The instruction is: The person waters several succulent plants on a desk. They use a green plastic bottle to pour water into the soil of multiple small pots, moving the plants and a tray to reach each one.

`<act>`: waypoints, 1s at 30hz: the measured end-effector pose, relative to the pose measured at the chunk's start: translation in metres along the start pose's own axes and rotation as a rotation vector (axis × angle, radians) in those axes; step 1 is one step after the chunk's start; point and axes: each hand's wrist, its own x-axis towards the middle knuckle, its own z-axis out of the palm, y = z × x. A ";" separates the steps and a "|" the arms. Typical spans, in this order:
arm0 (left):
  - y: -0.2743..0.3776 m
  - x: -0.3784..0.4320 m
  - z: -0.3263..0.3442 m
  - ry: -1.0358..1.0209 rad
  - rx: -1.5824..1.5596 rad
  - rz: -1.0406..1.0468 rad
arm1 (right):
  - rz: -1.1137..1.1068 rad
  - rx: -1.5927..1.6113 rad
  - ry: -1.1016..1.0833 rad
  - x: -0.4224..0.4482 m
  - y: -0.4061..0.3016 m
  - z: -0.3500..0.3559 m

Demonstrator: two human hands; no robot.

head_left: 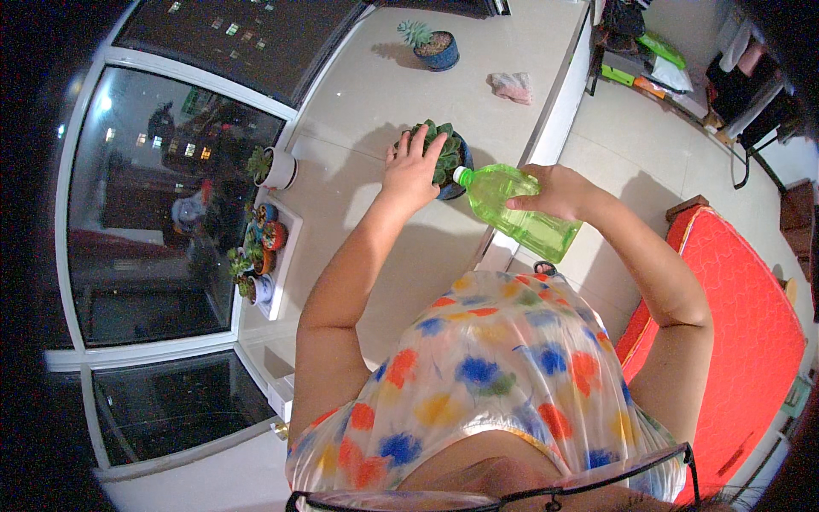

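My right hand (pixel 558 193) is closed around a clear green plastic bottle (pixel 521 208), which lies tilted with its white-tipped neck at the right edge of a potted succulent (pixel 451 153). The plant is a broad dark-green rosette in a dark blue pot. My left hand (pixel 414 168) rests with fingers spread over the rosette's left side and covers part of the leaves. Whether liquid is leaving the bottle cannot be told.
A blue pot with a pale succulent (pixel 437 51) and a crumpled cloth (pixel 512 88) lie farther along the tiled ledge. By the window stand a white pot (pixel 279 169) and a white tray (pixel 288 256) with several small pots. A red mattress (pixel 723 333) is at right.
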 end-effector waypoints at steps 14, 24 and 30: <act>-0.037 0.024 -0.013 -0.194 -0.431 0.117 | -0.019 -0.046 -0.011 0.005 -0.002 -0.002; -0.053 0.029 -0.005 -0.250 -0.518 0.112 | -0.058 0.052 -0.027 0.008 0.003 0.002; -0.056 0.030 -0.003 -0.212 -0.581 0.177 | -0.072 0.031 0.008 0.011 0.008 0.008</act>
